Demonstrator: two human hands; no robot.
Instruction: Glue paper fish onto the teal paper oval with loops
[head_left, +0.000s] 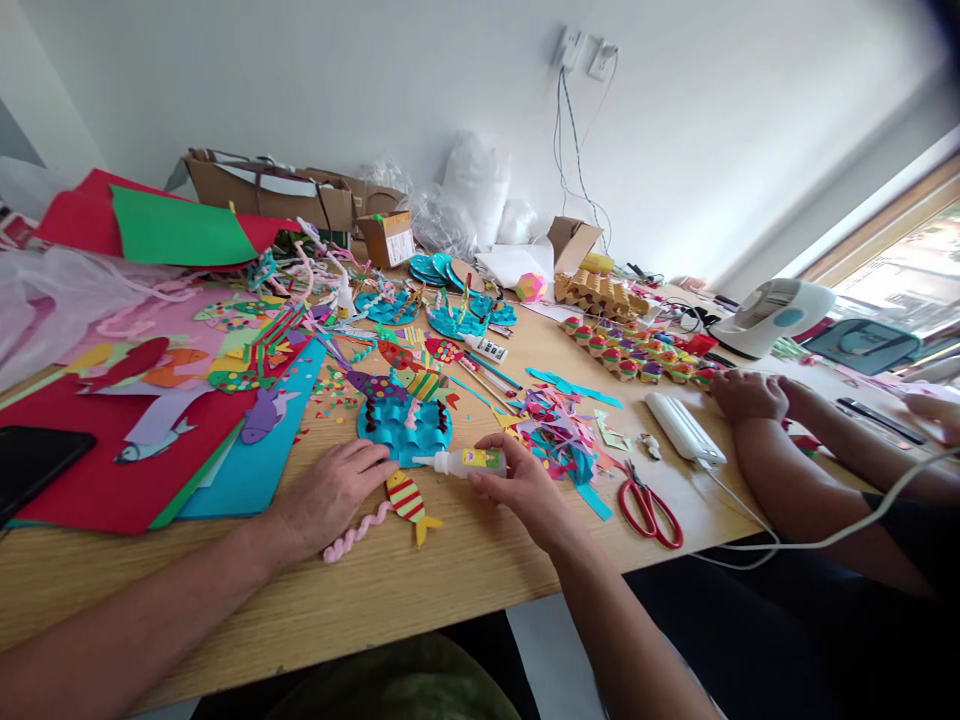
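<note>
My right hand is closed around a small clear glue bottle lying nearly level, its thin nozzle pointing left. The nozzle tip is at the near edge of a round blue craft base, which has raised bumps and twisted pipe cleaners. My left hand rests flat on the table, fingers extended, its fingertips at that base's near-left edge. Just below lies a yellow-and-red striped paper fish, beside a pink twisted pipe cleaner. Paper fish stand behind the base.
Red-handled scissors, a white power strip and shredded paper lie to the right. Another person's hands work beside a painted egg carton. Coloured sheets and a black phone are at left.
</note>
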